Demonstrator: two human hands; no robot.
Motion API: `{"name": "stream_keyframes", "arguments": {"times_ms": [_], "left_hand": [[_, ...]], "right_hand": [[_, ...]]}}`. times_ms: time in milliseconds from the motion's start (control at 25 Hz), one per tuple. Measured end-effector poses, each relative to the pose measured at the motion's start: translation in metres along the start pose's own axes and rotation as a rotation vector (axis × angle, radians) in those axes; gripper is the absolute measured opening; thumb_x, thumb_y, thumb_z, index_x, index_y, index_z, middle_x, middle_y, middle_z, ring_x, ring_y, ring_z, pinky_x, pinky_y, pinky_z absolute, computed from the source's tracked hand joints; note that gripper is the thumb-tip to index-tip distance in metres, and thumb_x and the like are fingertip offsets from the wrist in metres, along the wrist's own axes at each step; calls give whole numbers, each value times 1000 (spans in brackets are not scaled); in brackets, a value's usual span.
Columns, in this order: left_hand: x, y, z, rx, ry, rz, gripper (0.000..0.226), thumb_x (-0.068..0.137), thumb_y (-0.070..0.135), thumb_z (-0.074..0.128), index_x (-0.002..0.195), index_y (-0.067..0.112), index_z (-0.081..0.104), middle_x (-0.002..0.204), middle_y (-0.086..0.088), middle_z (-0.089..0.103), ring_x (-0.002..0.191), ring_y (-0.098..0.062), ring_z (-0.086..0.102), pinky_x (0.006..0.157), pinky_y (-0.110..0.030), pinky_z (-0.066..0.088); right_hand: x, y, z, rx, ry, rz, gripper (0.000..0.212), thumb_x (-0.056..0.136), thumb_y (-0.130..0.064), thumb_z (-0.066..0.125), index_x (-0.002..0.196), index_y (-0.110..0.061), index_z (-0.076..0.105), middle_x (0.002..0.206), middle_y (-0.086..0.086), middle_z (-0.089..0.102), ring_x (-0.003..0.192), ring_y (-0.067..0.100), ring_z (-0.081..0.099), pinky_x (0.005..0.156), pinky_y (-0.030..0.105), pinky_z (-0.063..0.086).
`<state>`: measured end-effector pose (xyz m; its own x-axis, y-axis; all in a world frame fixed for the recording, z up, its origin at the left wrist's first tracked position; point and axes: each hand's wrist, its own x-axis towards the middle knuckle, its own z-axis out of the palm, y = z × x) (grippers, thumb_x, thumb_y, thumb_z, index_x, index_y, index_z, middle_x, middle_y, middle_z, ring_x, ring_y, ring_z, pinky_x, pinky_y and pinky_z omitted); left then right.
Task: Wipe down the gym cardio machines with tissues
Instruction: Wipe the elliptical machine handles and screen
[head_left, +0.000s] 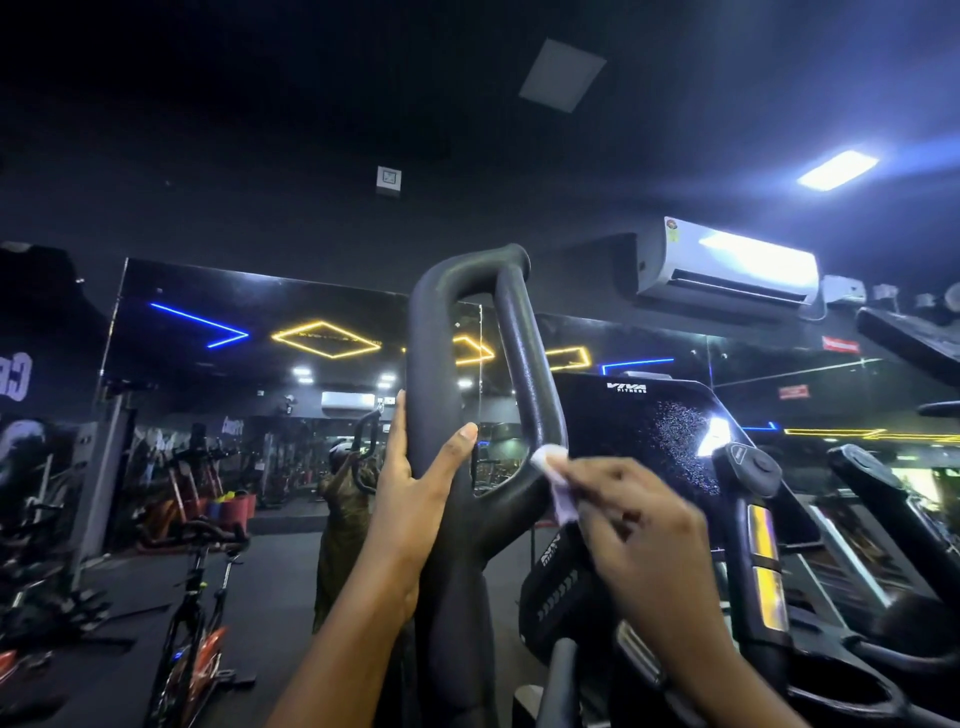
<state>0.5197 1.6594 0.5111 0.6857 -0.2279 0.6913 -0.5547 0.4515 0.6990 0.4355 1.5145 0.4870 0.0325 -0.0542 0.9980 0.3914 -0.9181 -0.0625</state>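
My left hand (410, 499) grips the black looped handlebar (434, 364); my right hand (639, 525) pinches a crumpled white tissue (553, 478) against its right limb

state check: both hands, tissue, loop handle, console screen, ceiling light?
left hand, grips the loop handle by its left bar
right hand, pinches the tissue
tissue, crumpled, against the handle's right bar
loop handle, upright, held
console screen, dark, speckled where light glares
ceiling light, lit

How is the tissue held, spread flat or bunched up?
Bunched: the tissue is a wad pinched by the right hand against the handle.
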Motion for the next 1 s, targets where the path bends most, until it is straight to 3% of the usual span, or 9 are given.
{"name": "stream_keyframes", "arguments": {"times_ms": [120,240,440,640,800,1000], "left_hand": [[1,0,0,-13,-6,-8,100,59,52,68,146,52,19,136,12,51,115,-11,58,102,-39,46],[0,0,0,-5,-1,2,95,59,50,69,144,52,26,132,15,55,114,-8,58,102,-37,46],[-1,3,1,-3,10,-16,97,58,45,69,143,52,23,130,12,56,113,-14,60,102,-43,45],[-2,4,3,-4,20,-25,98,60,43,68,146,50,20,129,11,54,110,-12,59,89,-32,50],[-3,5,4,9,29,-36,100,57,45,69,145,51,22,128,11,55,110,-15,61,98,-41,48],[-3,5,4,34,28,-26,98,60,45,66,146,49,20,127,10,54,110,-14,59,93,-36,49]], "right_hand": [[72,35,10,18,69,166,24,86,-6,64,105,-18,71,95,-5,71,80,-12,58,68,0,40],[130,61,41,138,17,211,28,85,-6,62,108,-19,71,102,-6,71,91,-6,61,81,4,43],[169,70,69,290,44,341,34,84,1,55,107,-19,71,99,-2,72,64,-15,55,69,6,44],[134,75,58,301,9,270,32,85,2,57,111,-12,68,94,-2,71,52,-8,52,54,4,39],[87,72,44,269,24,205,29,85,-1,61,111,-10,68,95,-4,71,74,-2,63,64,5,44],[21,53,25,336,33,239,32,82,5,62,110,-10,66,97,-6,70,87,-2,64,73,6,47]]}}
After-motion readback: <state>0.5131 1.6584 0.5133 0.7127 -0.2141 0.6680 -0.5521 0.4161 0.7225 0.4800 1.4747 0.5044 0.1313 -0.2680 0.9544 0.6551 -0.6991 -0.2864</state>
